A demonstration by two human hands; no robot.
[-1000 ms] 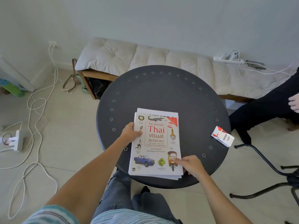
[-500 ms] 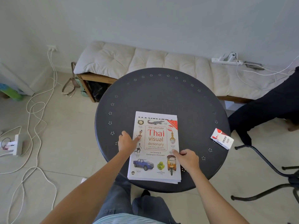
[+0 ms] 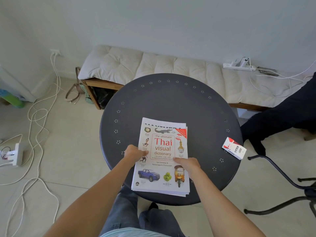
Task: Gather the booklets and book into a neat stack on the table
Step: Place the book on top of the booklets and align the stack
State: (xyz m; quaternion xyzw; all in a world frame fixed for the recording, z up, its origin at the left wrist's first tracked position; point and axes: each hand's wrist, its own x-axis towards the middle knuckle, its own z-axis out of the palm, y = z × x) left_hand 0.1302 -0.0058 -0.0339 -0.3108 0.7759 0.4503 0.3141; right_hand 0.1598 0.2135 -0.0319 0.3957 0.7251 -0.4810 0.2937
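Glossy rectangular book (image 3: 162,151) tops thin paper booklets (image 3: 164,123) on the round, dark, perforated counter (image 3: 171,100). Your left hand (image 3: 134,153) and right hand (image 3: 187,164) rest on its side edges, fingers loosely curled, gripping nothing.

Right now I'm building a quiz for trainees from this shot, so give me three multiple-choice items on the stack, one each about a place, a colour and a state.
1. Where does the small box lie?
A. on the bench
B. on the table, right of the stack
C. on the book

2. What colour is the word "Thai" on the book?
A. red
B. green
C. black

3. What are the hands doing?
A. lifting the book in the air
B. resting on the book's cover
C. holding the small box

Key: 1 B, the box sits near the table's right rim; 2 A, the big title word is red; 3 B, the left hand and right hand lie on the cover, with the booklets showing under the book.
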